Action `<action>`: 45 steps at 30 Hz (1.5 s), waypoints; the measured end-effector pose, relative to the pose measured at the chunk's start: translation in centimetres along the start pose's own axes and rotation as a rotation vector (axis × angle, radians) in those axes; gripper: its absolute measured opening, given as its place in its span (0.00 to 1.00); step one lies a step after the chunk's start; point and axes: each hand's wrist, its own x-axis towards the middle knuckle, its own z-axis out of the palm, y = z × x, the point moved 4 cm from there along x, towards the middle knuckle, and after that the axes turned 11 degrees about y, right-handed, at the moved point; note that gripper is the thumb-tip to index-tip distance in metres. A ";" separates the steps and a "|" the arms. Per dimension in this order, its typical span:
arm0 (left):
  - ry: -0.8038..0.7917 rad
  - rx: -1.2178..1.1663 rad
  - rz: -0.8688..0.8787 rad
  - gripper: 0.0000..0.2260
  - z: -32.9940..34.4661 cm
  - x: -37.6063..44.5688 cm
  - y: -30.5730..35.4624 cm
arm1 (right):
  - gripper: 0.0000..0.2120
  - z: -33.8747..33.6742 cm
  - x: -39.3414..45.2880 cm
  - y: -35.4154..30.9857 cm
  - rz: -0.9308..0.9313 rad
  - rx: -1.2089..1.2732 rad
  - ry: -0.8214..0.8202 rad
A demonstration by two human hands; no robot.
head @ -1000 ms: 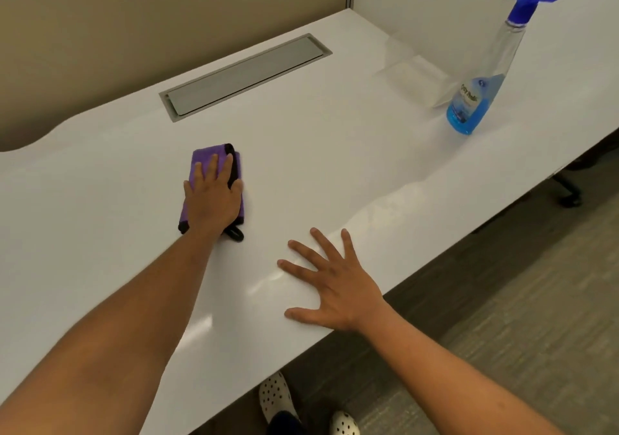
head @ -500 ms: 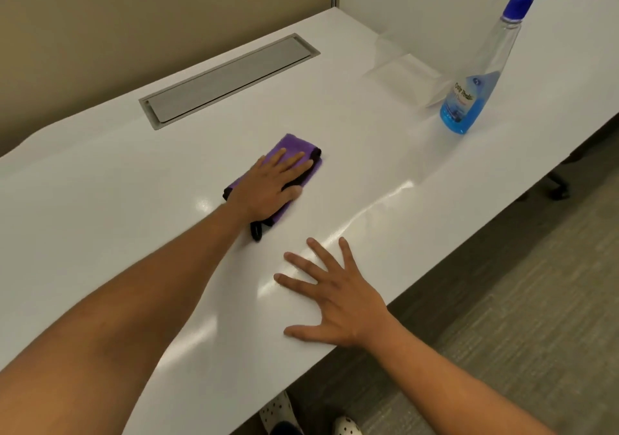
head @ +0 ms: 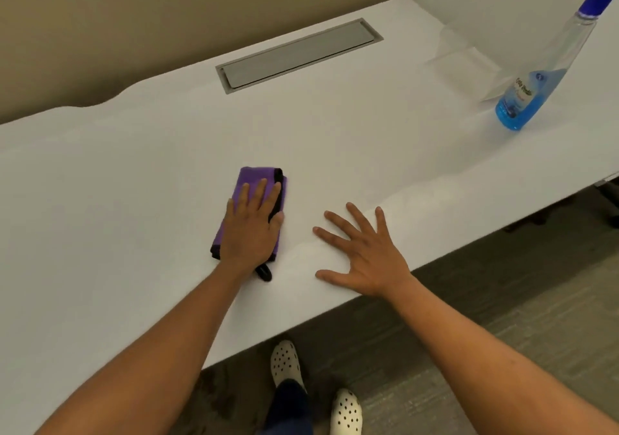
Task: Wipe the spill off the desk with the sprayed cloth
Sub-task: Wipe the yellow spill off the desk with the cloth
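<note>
Cloth (head: 259,183), purple with a black edge and folded into a long pad, is pinned flat to the desk (head: 134,183) under the left hand (head: 251,230), just left of frame centre. Nothing is pinched: the palm is laid open on the pad, fingers extended and close together, pressing down. The pad's long axis is seen to run from the wrist up the frame, in line with the forearm, its far end showing past the fingertips. The right hand (head: 363,257) is spread, fingers splayed, flat on the desk just beside the pad to its right, near the front edge; no object is held. A spill cannot be made out; only a faint sheen shows between and right of the hands. The left hand is judged the working one, any stroke rightward meeting the braced right hand first. A spray bottle (head: 522,99) stands well apart, upper right.
</note>
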 end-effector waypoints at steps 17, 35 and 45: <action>0.012 0.082 -0.183 0.28 -1.4 12.3 -8.0 | 0.42 0.8 0.2 0.1 -0.031 0.043 0.090; -0.003 0.029 -0.162 0.28 -2.1 -2.4 -13.8 | 0.42 0.3 -0.3 0.2 -0.028 0.029 0.076; 0.022 0.044 -0.164 0.28 -0.8 16.7 -10.0 | 0.40 0.5 0.2 -0.1 -0.024 0.064 0.125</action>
